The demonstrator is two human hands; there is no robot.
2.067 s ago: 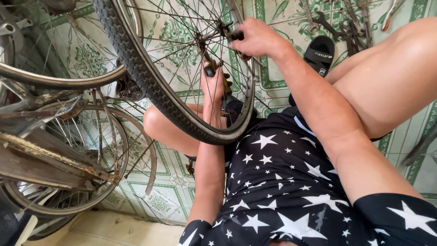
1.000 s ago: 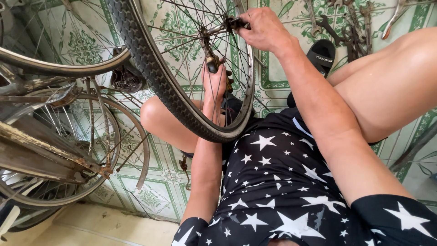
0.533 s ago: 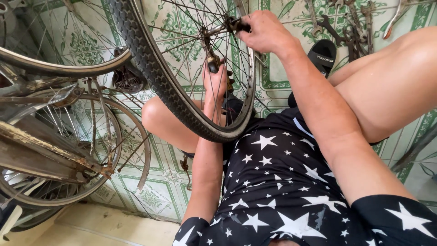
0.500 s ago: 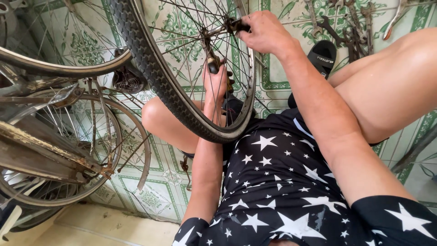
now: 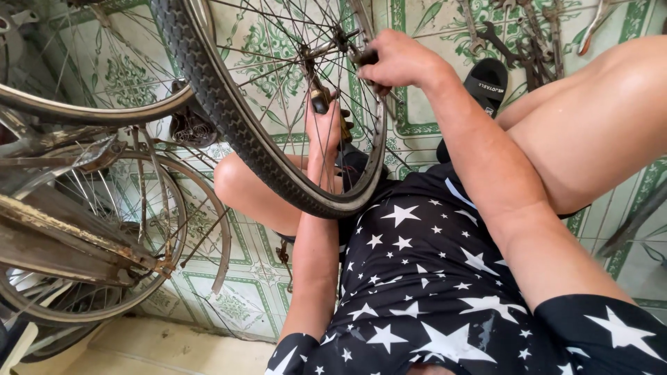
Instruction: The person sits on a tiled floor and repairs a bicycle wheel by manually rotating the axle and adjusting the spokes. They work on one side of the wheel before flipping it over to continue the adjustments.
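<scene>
A person sat on the green-patterned tiled floor (image 5: 243, 298) with a black-tyred, wire-spoked bicycle wheel (image 5: 278, 167) held upright between the knees. The right hand (image 5: 399, 62) was closed around a small dark tool at the wheel's metal hub axle (image 5: 333, 45), fingers (image 5: 379, 66) wrapped tight on it. The left hand (image 5: 323, 125) reached up behind the spokes, its fingers curled round a short dark-and-brass tool or axle end on the far side of the hub; exactly what it held could not be told.

The step appeared to be turning a fitting on the axle. Done well, it would call for the left hand to brace its side steady while the right turned squarely, with the rim kept pinned against the legs so the wheel could not spin.

Compared with two seconds before, the wheel and both hands sat much as they were, the view only shifted slightly. A rusty old bicycle frame (image 5: 76, 229) stood towards the floor's left edge, a black slipper (image 5: 486, 80) and loose spanners (image 5: 521, 35) near its top edge.
</scene>
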